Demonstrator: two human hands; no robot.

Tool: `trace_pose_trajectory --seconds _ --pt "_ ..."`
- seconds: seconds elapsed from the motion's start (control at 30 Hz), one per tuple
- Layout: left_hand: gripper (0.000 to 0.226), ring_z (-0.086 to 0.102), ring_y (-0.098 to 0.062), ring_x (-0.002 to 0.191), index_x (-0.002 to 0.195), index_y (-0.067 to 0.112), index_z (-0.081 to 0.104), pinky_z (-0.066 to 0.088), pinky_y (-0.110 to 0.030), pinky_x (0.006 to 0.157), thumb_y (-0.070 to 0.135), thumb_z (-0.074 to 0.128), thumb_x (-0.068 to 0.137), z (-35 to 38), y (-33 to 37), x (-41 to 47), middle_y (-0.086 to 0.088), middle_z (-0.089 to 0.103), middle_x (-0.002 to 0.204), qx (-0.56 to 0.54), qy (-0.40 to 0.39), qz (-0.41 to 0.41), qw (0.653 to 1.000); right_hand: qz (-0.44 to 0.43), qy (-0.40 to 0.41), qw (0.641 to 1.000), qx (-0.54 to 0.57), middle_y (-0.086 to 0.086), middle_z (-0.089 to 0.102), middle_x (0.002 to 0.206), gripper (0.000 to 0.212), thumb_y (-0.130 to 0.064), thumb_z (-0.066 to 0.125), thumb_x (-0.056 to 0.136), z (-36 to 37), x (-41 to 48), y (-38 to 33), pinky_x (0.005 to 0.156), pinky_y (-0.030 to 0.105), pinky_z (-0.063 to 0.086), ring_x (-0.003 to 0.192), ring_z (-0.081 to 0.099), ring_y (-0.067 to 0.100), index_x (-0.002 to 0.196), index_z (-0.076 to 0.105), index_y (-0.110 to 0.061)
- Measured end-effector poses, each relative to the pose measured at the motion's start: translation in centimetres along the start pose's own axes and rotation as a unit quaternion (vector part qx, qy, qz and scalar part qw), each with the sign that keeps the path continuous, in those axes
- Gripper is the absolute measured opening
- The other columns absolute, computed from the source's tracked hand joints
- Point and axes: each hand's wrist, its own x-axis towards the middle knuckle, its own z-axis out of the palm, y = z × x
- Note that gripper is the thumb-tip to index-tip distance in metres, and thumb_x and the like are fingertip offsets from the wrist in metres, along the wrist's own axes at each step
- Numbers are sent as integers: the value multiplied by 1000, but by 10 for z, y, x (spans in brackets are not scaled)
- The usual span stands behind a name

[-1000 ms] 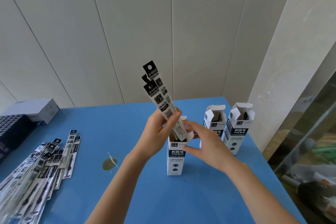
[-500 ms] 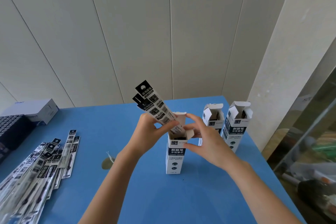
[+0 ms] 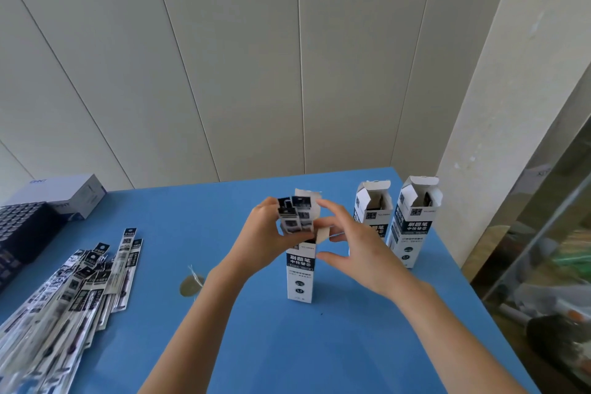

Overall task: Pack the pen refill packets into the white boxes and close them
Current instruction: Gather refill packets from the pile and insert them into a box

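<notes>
Refill packets [image 3: 295, 217] gripped by left hand [image 3: 260, 235]; three white boxes [image 3: 300, 272]; right hand [image 3: 356, 251] spread, empty.

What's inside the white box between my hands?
A bunch of refill packets stands in the middle box, black-and-white tops poking out, gripped by the left hand. The box walls hide their lower parts, so the count cannot be told.
</notes>
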Motion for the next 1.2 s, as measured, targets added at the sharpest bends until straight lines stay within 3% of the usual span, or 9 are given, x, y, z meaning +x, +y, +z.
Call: trace_pose_trajectory --seconds 0.17,0.3,0.43,0.5,0.63,0.83,1.1,1.2 --pt "30 51 4 98 104 24 63 37 -6 82 20 74 77 0 -4 -6 17 61 101 2 38 42 998 -8 5 1000 -16 -23 53 124 76 -29 67 83 1 1 2 97 30 45 103 54 9 138 18 -46" --pt "55 55 -8 105 124 20 47 45 -15 86 28 70 75 7 -17 -26 9 54 122 -109 98 0 989 -24 23 999 -19 -22 47 128 72 -28 68 82 4 0 5 95 26 45 106 50 4 138 25 -41" --pt "79 51 -3 116 134 29 35 43 -20 98 40 73 66 22 -44 -48 13 46 134 -149 -24 -92 984 -63 54 997 -10 -28 36 123 62 -20 69 81 15 2 10 91 17 46 108 45 -6 134 38 -31" --pt "75 52 -3 117 132 33 37 42 -26 101 32 76 68 34 -57 -54 12 52 130 -139 -63 -124 981 -50 81 995 26 -32 32 124 66 -19 72 79 24 2 14 88 12 46 107 47 -7 133 37 -32" --pt "54 56 3 104 115 33 49 47 -31 98 10 76 74 56 -70 -58 13 63 114 -134 -37 -152 979 34 92 990 100 -27 38 127 76 -21 76 75 48 -4 27 84 13 47 104 53 -3 136 31 -32" --pt "53 56 4 102 114 34 48 49 -12 79 4 71 77 74 -66 -51 14 61 111 -146 8 -158 977 108 48 986 122 -21 47 129 58 -21 69 82 79 -11 47 80 23 54 101 57 0 130 38 -31" --pt "54 53 6 106 111 31 48 51 -16 81 6 75 73 79 -68 -55 14 57 114 -153 27 -183 971 118 63 984 117 -13 50 125 51 -15 66 83 94 -14 59 82 33 55 102 58 6 127 42 -25" --pt "51 52 5 108 110 34 48 51 -24 89 10 75 74 81 -72 -59 16 58 114 -149 20 -191 970 123 71 983 113 -12 50 120 48 -16 67 83 99 -17 59 80 31 55 98 59 6 125 44 -22"
